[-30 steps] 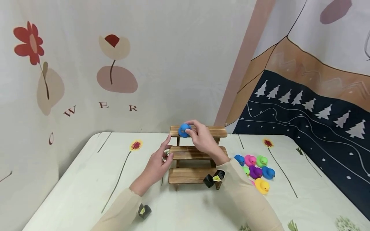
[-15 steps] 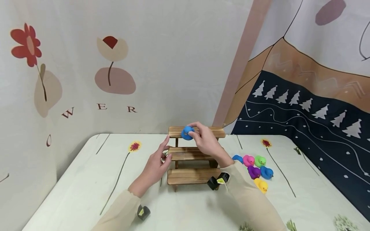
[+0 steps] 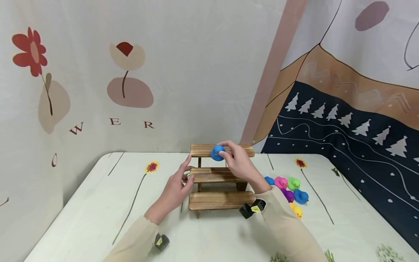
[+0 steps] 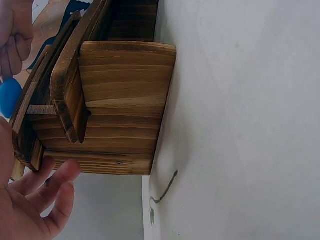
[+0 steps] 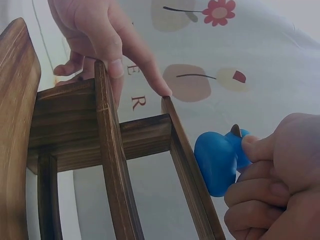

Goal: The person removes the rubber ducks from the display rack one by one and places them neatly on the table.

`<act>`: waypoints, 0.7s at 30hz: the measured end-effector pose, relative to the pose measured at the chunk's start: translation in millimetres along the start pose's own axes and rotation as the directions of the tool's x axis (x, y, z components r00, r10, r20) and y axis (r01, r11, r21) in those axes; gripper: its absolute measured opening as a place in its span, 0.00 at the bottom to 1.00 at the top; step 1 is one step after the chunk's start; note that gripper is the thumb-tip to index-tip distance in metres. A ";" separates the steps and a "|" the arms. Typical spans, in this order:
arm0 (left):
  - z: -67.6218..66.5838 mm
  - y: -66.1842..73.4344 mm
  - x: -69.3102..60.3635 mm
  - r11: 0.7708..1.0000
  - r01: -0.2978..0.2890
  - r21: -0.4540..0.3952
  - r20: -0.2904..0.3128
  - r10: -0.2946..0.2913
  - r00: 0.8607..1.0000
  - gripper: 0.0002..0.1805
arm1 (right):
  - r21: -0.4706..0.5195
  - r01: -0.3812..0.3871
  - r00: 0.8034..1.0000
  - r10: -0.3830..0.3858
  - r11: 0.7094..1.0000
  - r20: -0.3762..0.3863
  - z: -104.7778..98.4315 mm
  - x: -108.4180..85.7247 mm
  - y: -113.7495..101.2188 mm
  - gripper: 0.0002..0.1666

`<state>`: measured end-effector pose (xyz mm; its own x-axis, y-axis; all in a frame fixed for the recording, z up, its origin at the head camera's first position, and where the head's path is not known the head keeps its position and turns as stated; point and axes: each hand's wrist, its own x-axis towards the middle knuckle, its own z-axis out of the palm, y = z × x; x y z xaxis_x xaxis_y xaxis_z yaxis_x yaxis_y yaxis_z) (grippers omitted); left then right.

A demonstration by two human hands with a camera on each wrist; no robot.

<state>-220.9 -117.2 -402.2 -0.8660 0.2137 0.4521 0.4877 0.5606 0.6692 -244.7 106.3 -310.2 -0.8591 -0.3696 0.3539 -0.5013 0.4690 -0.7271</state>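
Note:
A three-tier wooden stand (image 3: 220,201) stands on the table. My right hand (image 3: 241,162) pinches a blue rubber duck (image 3: 215,154) by its head between thumb and fingers, at the top shelf. In the right wrist view, the duck's base (image 5: 214,162) lies against the shelf surface, or very close to it. At the stand's left end is my left hand (image 3: 172,189), its fingers spread and slightly bent. There, its index fingertip (image 5: 165,91) touches the end of the top shelf and its thumb (image 5: 116,68) meets the middle shelf.
To the right of the stand sits a group of rubber ducks: pink (image 3: 280,182), green (image 3: 293,183), purple (image 3: 288,195), yellow (image 3: 296,210) and blue (image 3: 301,197). My right sleeve (image 3: 284,222) partly covers the group. A printed cloth wall (image 3: 196,72) rises behind the table.
My right hand has moved the blue duck rightward along the top shelf, from near its left end toward the middle. The left hand stays at the stand's left end.

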 end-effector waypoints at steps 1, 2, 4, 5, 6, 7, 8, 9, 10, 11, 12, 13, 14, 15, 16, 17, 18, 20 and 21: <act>0.1 -0.2 -0.1 1.000 -0.001 0.000 -0.001 0.001 1.000 0.39 | 0.003 0.003 1.000 -0.003 1.000 0.000 -0.8 -0.7 0.5 0.16; 0.3 -0.5 -0.1 1.000 -0.003 0.001 -0.003 0.003 1.000 0.39 | 0.006 0.006 1.000 -0.006 1.000 -0.002 -1.6 -1.3 1.0 0.16; 0.4 -0.6 -0.3 1.000 -0.003 0.005 -0.005 0.003 1.000 0.39 | 0.013 0.005 1.000 -0.005 1.000 -0.004 -3.3 -2.4 2.5 0.16; 0.5 -0.6 -0.4 1.000 -0.003 0.007 -0.005 0.003 1.000 0.39 | 0.015 0.003 1.000 -0.003 1.000 -0.007 -4.1 -2.9 3.5 0.16; 0.6 -0.7 -0.3 1.000 -0.004 0.008 -0.005 0.004 1.000 0.39 | 0.016 0.000 1.000 0.000 1.000 -0.012 -5.0 -3.4 4.6 0.16; 0.6 -0.8 -0.5 1.000 -0.005 0.009 -0.005 0.005 1.000 0.39 | 0.017 -0.002 1.000 0.002 1.000 -0.015 -5.7 -4.0 5.5 0.16; 0.6 -0.9 -0.7 1.000 -0.005 0.011 -0.005 0.005 1.000 0.39 | 0.017 -0.003 1.000 0.003 1.000 -0.019 -6.5 -4.6 6.4 0.16; 0.5 -0.9 -0.9 1.000 -0.005 0.010 -0.004 0.005 1.000 0.39 | 0.015 -0.003 1.000 0.004 1.000 -0.024 -7.3 -5.3 7.2 0.16; 0.4 -0.9 -1.0 1.000 -0.006 0.010 -0.006 0.006 1.000 0.39 | 0.011 -0.002 1.000 0.003 1.000 -0.029 -8.2 -6.0 7.9 0.16; 0.4 -1.1 -1.0 1.000 -0.008 0.011 -0.007 0.008 1.000 0.39 | 0.007 -0.001 0.999 0.001 1.000 -0.033 -9.2 -6.7 8.5 0.16; 0.3 -1.2 -1.1 1.000 -0.010 0.010 -0.008 0.010 1.000 0.39 | 0.007 -0.002 0.999 0.002 1.000 -0.035 -10.3 -7.5 8.8 0.16; 0.1 -1.2 -1.1 1.000 -0.012 0.010 -0.010 0.012 1.000 0.39 | 0.008 -0.005 0.999 0.005 1.000 -0.035 -11.3 -8.1 9.2 0.16; 0.0 -1.3 -1.2 1.000 -0.013 0.009 -0.013 0.013 1.000 0.39 | 0.008 -0.007 0.999 0.007 1.000 -0.035 -12.3 -8.5 9.6 0.16; -0.1 -1.3 -1.3 1.000 -0.013 0.008 -0.015 0.013 1.000 0.39 | 0.009 -0.009 0.999 0.009 1.000 -0.034 -13.2 -9.0 9.9 0.16; -0.2 -1.4 -1.4 1.000 -0.014 0.007 -0.017 0.014 1.000 0.39 | 0.009 -0.010 0.999 0.011 1.000 -0.032 -14.1 -9.5 9.9 0.16; -0.3 -1.4 -1.4 1.000 -0.014 0.005 -0.016 0.014 1.000 0.39 | 0.012 -0.012 0.999 0.012 1.000 -0.031 -15.0 -10.1 9.9 0.16; -0.3 -1.4 -1.3 1.000 -0.014 0.003 -0.014 0.014 1.000 0.39 | 0.010 -0.013 0.999 0.013 1.000 -0.032 -16.0 -10.8 10.1 0.16; -0.3 -1.4 -1.1 1.000 -0.013 -0.001 -0.009 0.013 1.000 0.39 | -0.001 -0.008 0.999 0.007 1.000 -0.038 -17.9 -12.5 10.3 0.16; -0.5 -1.3 -1.1 1.000 -0.013 -0.002 -0.007 0.013 1.000 0.39 | -0.007 -0.008 0.999 0.008 1.000 -0.040 -18.8 -13.6 10.3 0.16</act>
<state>-220.5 -118.6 -403.3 -0.8588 0.2152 0.4649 0.4990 0.5564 0.6643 -240.1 131.2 -311.5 -0.8664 -0.3335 0.3717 -0.4952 0.4778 -0.7256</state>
